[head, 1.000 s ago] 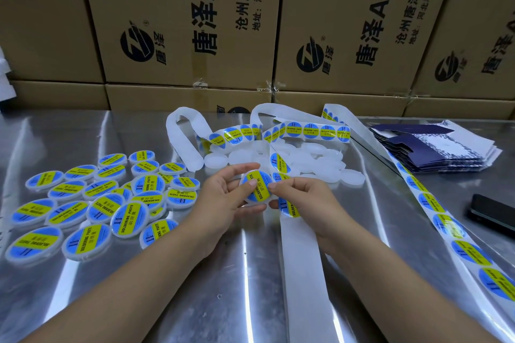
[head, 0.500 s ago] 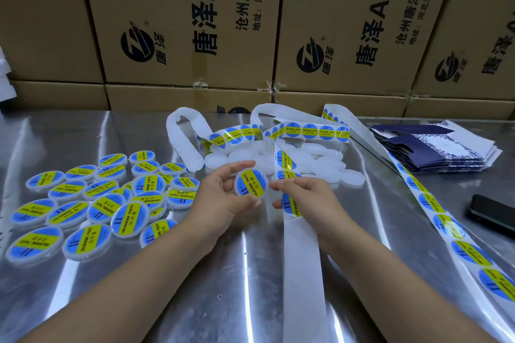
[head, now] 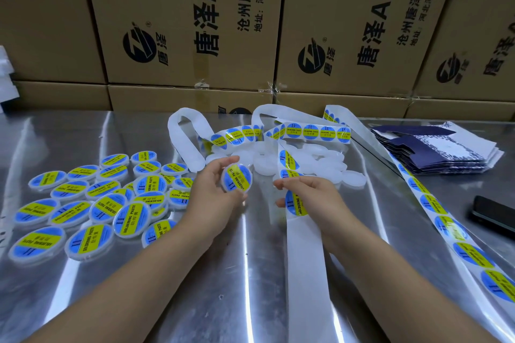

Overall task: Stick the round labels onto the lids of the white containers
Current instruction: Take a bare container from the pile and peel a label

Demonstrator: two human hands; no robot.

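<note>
A white container (head: 236, 177) with a blue and yellow round label already on its lid is held above the middle of the table (head: 245, 301), lid tilted toward the camera. The left hand (head: 214, 189) holds it by the rim, thumb over the top edge and curled fingers under the lower edge. The right hand (head: 309, 192) is just beside it, apart from the container, with its fingers curled over a label strip (head: 303, 259) and pinching it. One label on that strip shows just below the knuckles and two more just above the fingers. The strip's bare white backing runs from this hand down to the near edge of the table.

Beyond both hands, toward the far edge, lies a pile of unlabelled containers (head: 320, 164) with loops of strip draped over it. A heap of labelled containers (head: 111, 203) covers the left side of the table, near the left forearm. A second strip (head: 446, 225), full of labels, runs diagonally along the right side. Past it sit a stack of flat navy cartons (head: 434, 150) and a dark phone (head: 493, 214) at the right edge. Printed cardboard boxes (head: 181, 22) are stacked behind the far edge.
</note>
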